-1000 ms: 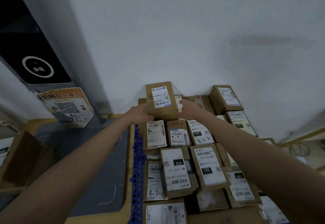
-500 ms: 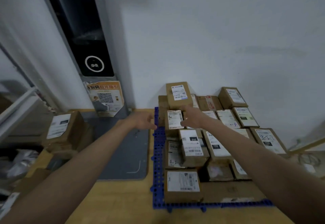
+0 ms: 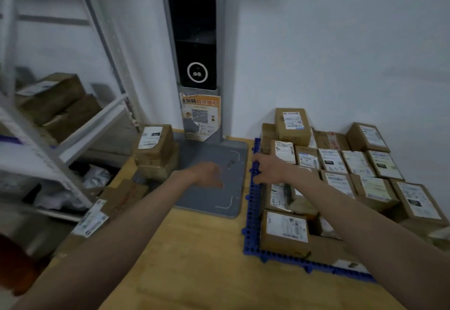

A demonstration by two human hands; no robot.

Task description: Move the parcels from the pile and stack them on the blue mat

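Both hands come away empty from the stacked parcels [image 3: 341, 163] on the blue mat [image 3: 253, 202] at right of frame, half a second after I watched them let go of the top box [image 3: 292, 124], which now sits alone on the second tier at the back corner against the white wall. My left hand [image 3: 209, 174], centre frame, has swung out over the grey floor plate [image 3: 219, 188] with fingers loosely curled and nothing in them. My right hand [image 3: 267, 169] trails along the mat's left rim, fingers bent; motion blur leaves me unsure whether they brush the plastic edge or the box beside it, but they appear to hold nothing. The view has also turned toward the left of the frame, bringing in the remaining pile: two cartons [image 3: 155, 151] stacked left of centre beside the black scanner post [image 3: 194, 42], a flat labelled parcel [image 3: 97, 214] lower left, and more boxes on the metal shelving [image 3: 73, 124] at upper left. I judge one placement finished and the next pickup beginning, probably from those two cartons.
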